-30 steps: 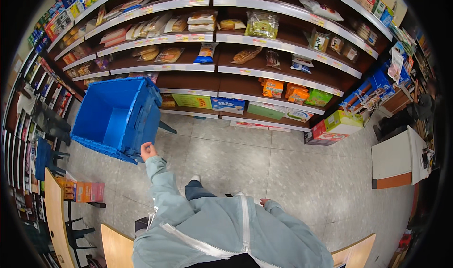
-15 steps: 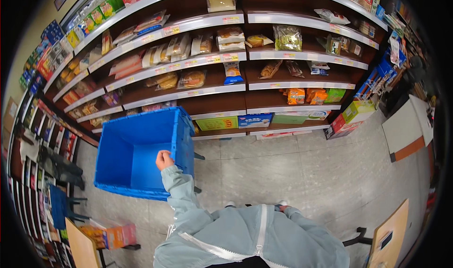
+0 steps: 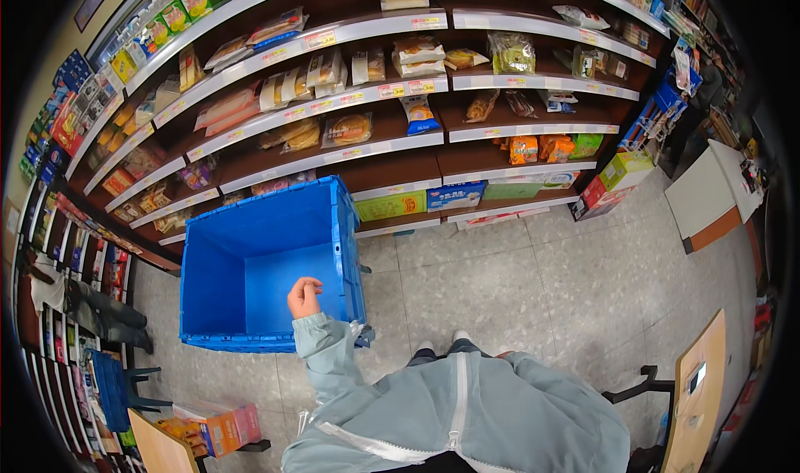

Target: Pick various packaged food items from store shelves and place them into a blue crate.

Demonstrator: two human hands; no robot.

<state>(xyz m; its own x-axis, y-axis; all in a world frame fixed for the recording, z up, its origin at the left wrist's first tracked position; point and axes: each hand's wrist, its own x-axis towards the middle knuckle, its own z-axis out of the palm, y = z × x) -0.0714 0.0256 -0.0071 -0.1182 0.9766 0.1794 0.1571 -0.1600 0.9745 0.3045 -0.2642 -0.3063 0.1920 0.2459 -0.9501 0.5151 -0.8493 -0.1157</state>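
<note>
The person's left hand (image 3: 305, 296) is held above the opening of a blue crate (image 3: 287, 227), inward of its near right corner and close to the near rim; whether it touches the crate cannot be told from this angle. Its fingers are curled loosely toward the palm, neither spread nor pinching anything visible. The right hand (image 3: 505, 355) shows only as a sliver beside the jacket (image 3: 500, 398), so I cannot tell how its fingers stand or whether they hold something. The crate stands before the left part of the shelf unit (image 3: 300, 171), its far right corner overlapping the lower shelf edges in view; what bears it is mostly hidden. On the shelf just above that far edge lies a flat round packaged bread (image 3: 347, 129), with a blue and white packet (image 3: 420, 115) farther right by the front edge. The step in hand looks like positioning at the crate, with no grasp visible in the left hand. Gripping the crate would call for opening those fingers and bringing them to the near or right rim; handling a shelf packet would call for reaching past the far rim to the shelf's front edge.
</note>
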